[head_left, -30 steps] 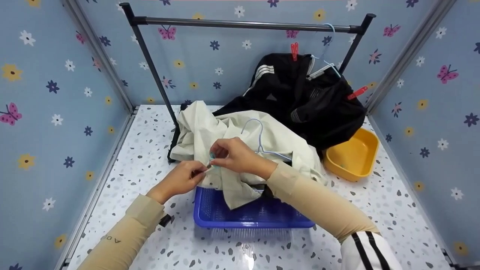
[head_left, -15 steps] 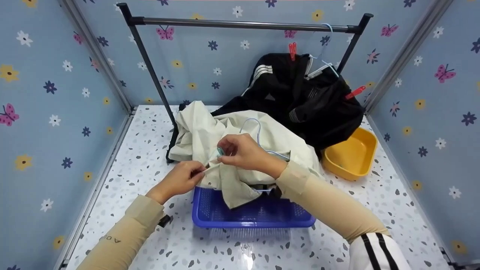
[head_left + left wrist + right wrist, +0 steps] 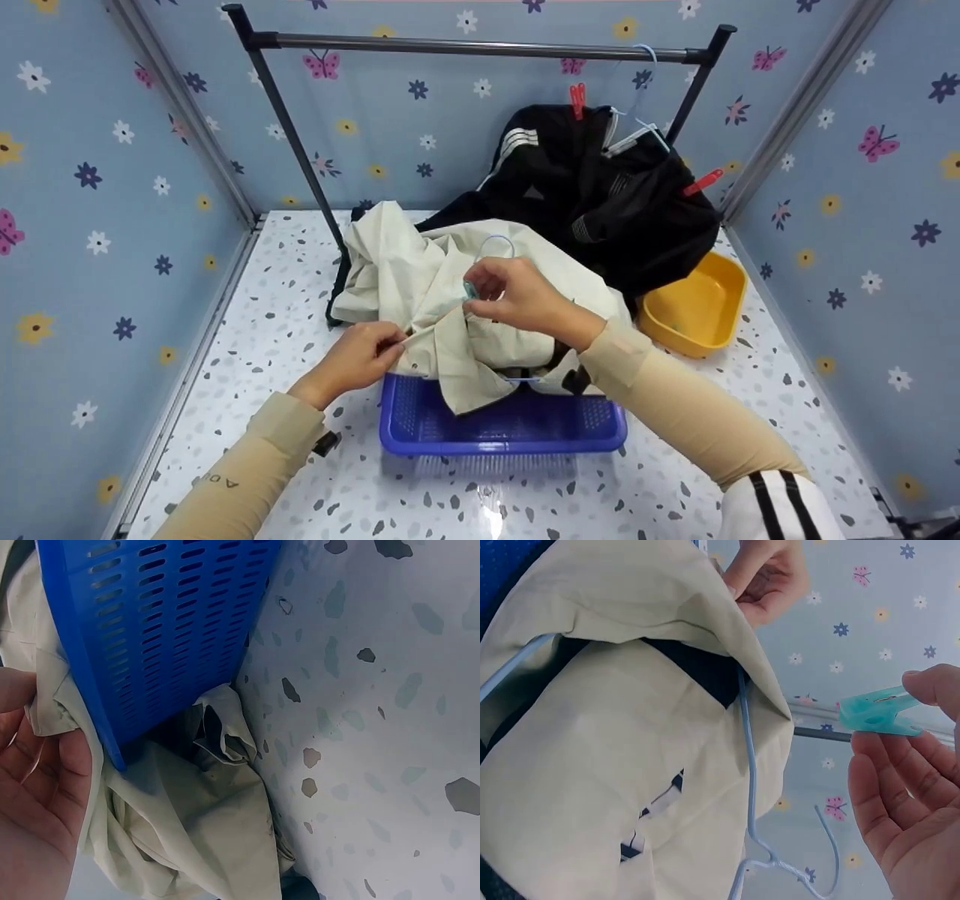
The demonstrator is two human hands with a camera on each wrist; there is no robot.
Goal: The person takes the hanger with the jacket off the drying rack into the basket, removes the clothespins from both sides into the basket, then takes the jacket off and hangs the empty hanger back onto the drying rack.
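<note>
A cream garment [image 3: 397, 262] with a dark inner side lies heaped over a blue plastic basket [image 3: 502, 448]. My left hand [image 3: 358, 352] pinches an edge of the cream garment at its left side. Above the garment, my right hand [image 3: 525, 300] holds a teal clothespin [image 3: 877, 714] between thumb and fingers, apart from the cloth. A light blue hanger [image 3: 750, 757] runs inside the garment, its hook sticking out. In the left wrist view, the fingers of my left hand [image 3: 45, 787] grip the cloth beside the basket wall.
A black clothes rack with a horizontal bar [image 3: 450, 46] stands behind. From it hangs a black jacket [image 3: 652, 247] on a light blue hanger, with a red clothespin [image 3: 577, 101] at each shoulder. A yellow tub [image 3: 731, 322] stands at right on the speckled surface [image 3: 247, 420].
My right hand has drawn away from my left, moving right and slightly up with the teal clothespin. My left hand has stayed on the garment's edge.
</note>
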